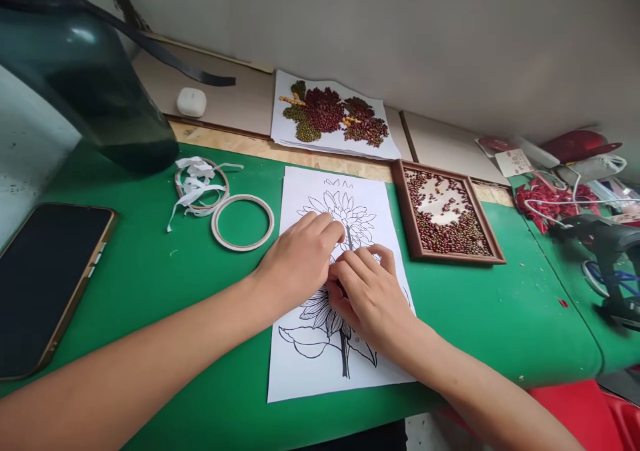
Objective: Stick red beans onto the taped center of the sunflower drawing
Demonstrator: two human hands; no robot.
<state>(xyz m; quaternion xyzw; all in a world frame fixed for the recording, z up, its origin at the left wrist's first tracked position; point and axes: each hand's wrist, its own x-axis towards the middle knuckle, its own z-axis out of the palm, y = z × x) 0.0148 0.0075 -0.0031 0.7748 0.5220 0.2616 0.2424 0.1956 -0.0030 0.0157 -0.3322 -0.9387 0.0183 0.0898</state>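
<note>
At the middle of the frame, flat on the green counter: a white sheet with a black-line flower drawing. Long axis running from the top of the frame toward the bottom, with a slight lean. Middle of the sheet directly beneath the fingers; upper petals just beyond, stem on the near side. Left hand in from the lower left, right hand in from the lower right, side by side over the drawing; neither clearly nearer, the right slightly lower in the frame. Fingers of both hands bent inward, tips drawn close together; partly hidden, so cannot tell of anything pinched there. Left of the sheet, a white tape ring, just beside a heap of white strips. Just beside the upper right edge, a brown tray with beans. At the top, a bean picture on paper.
</note>
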